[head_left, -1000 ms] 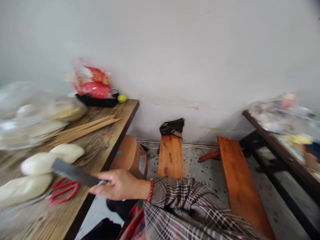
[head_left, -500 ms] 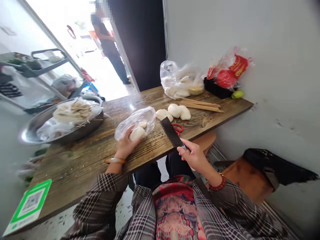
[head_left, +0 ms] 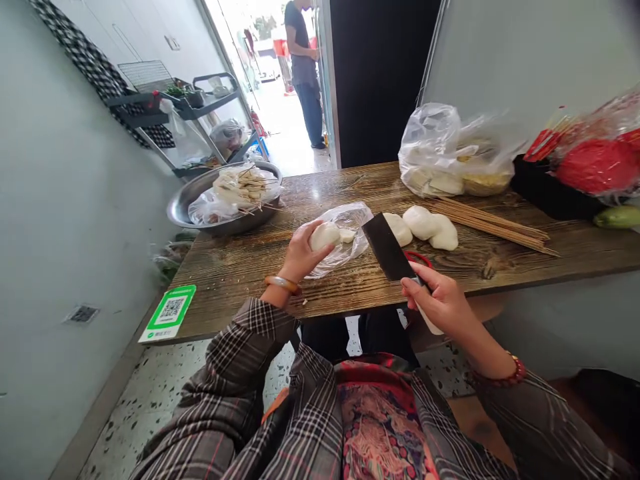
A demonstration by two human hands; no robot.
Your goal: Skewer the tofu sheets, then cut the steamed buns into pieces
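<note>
My left hand (head_left: 306,253) is closed round a smooth white, bun-like lump (head_left: 325,236), at the near side of a clear plastic bag (head_left: 357,212). A smaller white piece (head_left: 347,235) lies on the bag beside it. In my right hand (head_left: 434,297) is a cleaver (head_left: 385,247) with a dark blade and a pale handle end, its blade tilted up over the table. Behind the blade sit several more white lumps (head_left: 421,222). Red scissor handles (head_left: 419,257) show partly beneath the cleaver and hand.
The wooden table (head_left: 240,267) bears a metal basin (head_left: 175,212) of skewered food at left, wooden skewers (head_left: 495,227), filled plastic bags (head_left: 450,153) and a black box (head_left: 540,190) at right. A QR-code card (head_left: 170,312) lies at the left corner. A person (head_left: 304,73) stands in the doorway.
My view has turned left, so things appear further right. My left fingers have closed round the white lump and tipped it up from the bag. The cleaver stays in my right hand.
</note>
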